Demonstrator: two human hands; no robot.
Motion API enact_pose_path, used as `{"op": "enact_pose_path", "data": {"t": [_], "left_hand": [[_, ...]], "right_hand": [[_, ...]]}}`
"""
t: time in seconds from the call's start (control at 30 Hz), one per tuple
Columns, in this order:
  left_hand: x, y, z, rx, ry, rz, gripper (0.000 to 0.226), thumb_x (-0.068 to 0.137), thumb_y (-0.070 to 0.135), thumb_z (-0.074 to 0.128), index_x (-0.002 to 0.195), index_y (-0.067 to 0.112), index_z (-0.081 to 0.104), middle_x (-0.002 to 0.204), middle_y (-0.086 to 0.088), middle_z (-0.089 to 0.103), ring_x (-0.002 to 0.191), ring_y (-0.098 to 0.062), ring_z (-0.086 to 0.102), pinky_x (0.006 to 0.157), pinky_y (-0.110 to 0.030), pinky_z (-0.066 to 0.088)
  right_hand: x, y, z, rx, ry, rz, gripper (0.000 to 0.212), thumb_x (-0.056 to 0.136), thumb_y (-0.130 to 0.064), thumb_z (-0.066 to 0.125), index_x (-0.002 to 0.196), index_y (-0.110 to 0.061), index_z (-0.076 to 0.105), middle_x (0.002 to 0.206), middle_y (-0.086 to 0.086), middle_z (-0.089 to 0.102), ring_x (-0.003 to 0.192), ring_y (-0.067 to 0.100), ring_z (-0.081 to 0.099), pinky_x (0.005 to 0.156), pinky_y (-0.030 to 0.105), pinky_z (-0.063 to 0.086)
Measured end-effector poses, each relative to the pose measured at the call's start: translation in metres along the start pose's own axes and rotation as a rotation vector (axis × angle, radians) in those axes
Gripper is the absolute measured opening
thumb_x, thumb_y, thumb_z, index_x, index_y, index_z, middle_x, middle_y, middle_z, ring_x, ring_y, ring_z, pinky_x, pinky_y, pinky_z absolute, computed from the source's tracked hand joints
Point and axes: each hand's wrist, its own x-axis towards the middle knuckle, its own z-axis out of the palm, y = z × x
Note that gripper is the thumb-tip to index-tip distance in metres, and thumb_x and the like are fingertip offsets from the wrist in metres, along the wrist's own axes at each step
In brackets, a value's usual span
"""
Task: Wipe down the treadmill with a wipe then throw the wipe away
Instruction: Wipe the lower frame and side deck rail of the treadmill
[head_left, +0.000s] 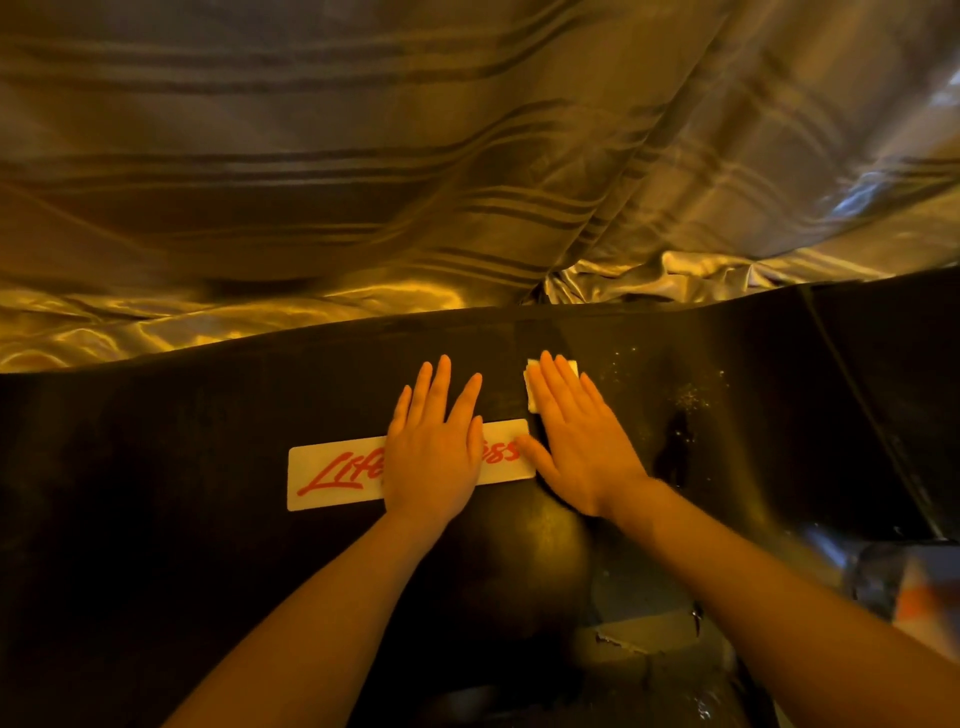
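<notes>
The treadmill's black front cover (208, 415) stretches across the middle of the head view. On it is a white label with red script (332, 475). My left hand (434, 447) lies flat on that label, fingers spread, holding nothing. My right hand (576, 436) presses flat on a folded white wipe (531, 387), which shows only beside and beyond my fingers. Pale dust specks (691, 397) and a dark wet smear (675, 447) lie on the cover to the right of the wipe.
Shiny striped curtain fabric (467, 182) hangs just beyond the cover's far edge and bunches along it. A bulging dark rounded part of the treadmill (524, 561) sits below my hands. Blurred clutter (893, 587) is at the lower right.
</notes>
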Motion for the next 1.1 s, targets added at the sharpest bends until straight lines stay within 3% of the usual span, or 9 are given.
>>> {"op": "enact_pose_path", "data": {"t": [0.23, 0.3, 0.37, 0.53, 0.7, 0.77, 0.9, 1.0, 1.1], "left_hand": [[0.002, 0.000, 0.001, 0.004, -0.035, -0.002, 0.056, 0.102, 0.043, 0.022, 0.156, 0.031, 0.015, 0.166, -0.007, 0.006, 0.153, -0.024, 0.000, 0.122, -0.040, 0.003], [0.002, 0.000, 0.001, 0.002, -0.025, -0.002, 0.056, 0.101, 0.044, 0.022, 0.155, 0.030, 0.018, 0.166, -0.007, 0.009, 0.153, -0.025, 0.003, 0.121, -0.040, 0.003], [0.002, 0.000, 0.003, 0.007, -0.007, -0.002, 0.056, 0.100, 0.043, 0.023, 0.155, 0.029, 0.022, 0.165, -0.009, 0.013, 0.153, -0.026, 0.007, 0.121, -0.041, 0.006], [0.001, 0.000, 0.007, 0.016, 0.032, 0.004, 0.055, 0.100, 0.041, 0.028, 0.152, 0.026, 0.031, 0.162, -0.011, 0.023, 0.151, -0.028, 0.017, 0.121, -0.045, 0.017], [0.002, 0.000, 0.006, 0.023, 0.040, -0.002, 0.054, 0.100, 0.041, 0.030, 0.152, 0.026, 0.033, 0.162, -0.010, 0.025, 0.151, -0.028, 0.018, 0.120, -0.045, 0.019], [0.001, 0.000, 0.004, 0.015, 0.028, -0.003, 0.055, 0.100, 0.041, 0.029, 0.153, 0.027, 0.030, 0.163, -0.009, 0.021, 0.152, -0.027, 0.014, 0.121, -0.043, 0.013], [0.002, -0.001, 0.003, 0.011, 0.006, -0.008, 0.054, 0.102, 0.041, 0.030, 0.155, 0.029, 0.025, 0.165, -0.007, 0.015, 0.153, -0.025, 0.007, 0.120, -0.039, 0.005], [0.002, 0.000, 0.003, 0.012, 0.002, -0.009, 0.054, 0.102, 0.042, 0.030, 0.155, 0.029, 0.024, 0.165, -0.007, 0.014, 0.153, -0.025, 0.006, 0.120, -0.039, 0.004], [0.002, 0.000, 0.003, 0.010, 0.015, -0.004, 0.055, 0.101, 0.042, 0.027, 0.154, 0.028, 0.027, 0.164, -0.008, 0.017, 0.153, -0.026, 0.009, 0.120, -0.040, 0.006]], "right_hand": [[-0.053, -0.002, 0.027, -0.005, 0.061, 0.082, 0.073, 0.100, -0.056, 0.019, 0.159, -0.013, 0.007, 0.166, 0.008, 0.000, 0.153, 0.024, -0.003, 0.123, 0.041, 0.005], [-0.053, -0.006, 0.030, 0.018, 0.071, 0.092, 0.075, 0.101, -0.060, 0.014, 0.159, -0.013, 0.009, 0.166, 0.006, 0.004, 0.153, 0.022, 0.001, 0.122, 0.039, 0.007], [-0.049, -0.007, 0.028, 0.035, 0.077, 0.081, 0.078, 0.099, -0.064, 0.005, 0.158, -0.014, 0.008, 0.165, 0.005, 0.002, 0.153, 0.021, -0.001, 0.121, 0.037, 0.002], [0.000, 0.012, 0.007, 0.035, 0.118, 0.110, 0.079, 0.092, -0.063, 0.009, 0.156, -0.018, -0.005, 0.165, 0.004, -0.007, 0.151, 0.017, -0.012, 0.119, 0.031, -0.009], [0.036, 0.024, -0.008, 0.034, 0.133, 0.170, 0.075, 0.103, -0.054, 0.030, 0.159, -0.014, 0.000, 0.167, 0.006, -0.004, 0.153, 0.019, -0.008, 0.118, 0.030, -0.009], [0.026, 0.023, -0.006, 0.040, 0.118, 0.157, 0.079, 0.100, -0.060, 0.026, 0.159, -0.016, -0.001, 0.166, 0.005, -0.005, 0.152, 0.019, -0.009, 0.118, 0.031, -0.009], [-0.015, 0.019, 0.002, 0.034, 0.076, 0.117, 0.089, 0.086, -0.071, 0.002, 0.157, -0.019, -0.009, 0.164, 0.002, -0.014, 0.151, 0.016, -0.017, 0.120, 0.031, -0.010], [-0.033, 0.020, 0.002, 0.012, 0.040, 0.088, 0.087, 0.084, -0.073, 0.000, 0.153, -0.022, -0.016, 0.160, -0.002, -0.021, 0.149, 0.015, -0.021, 0.116, 0.027, -0.015], [-0.016, 0.031, 0.001, -0.029, 0.063, 0.089, 0.088, 0.086, -0.071, 0.004, 0.155, -0.020, -0.012, 0.163, 0.001, -0.015, 0.151, 0.017, -0.016, 0.122, 0.033, -0.007]]}}
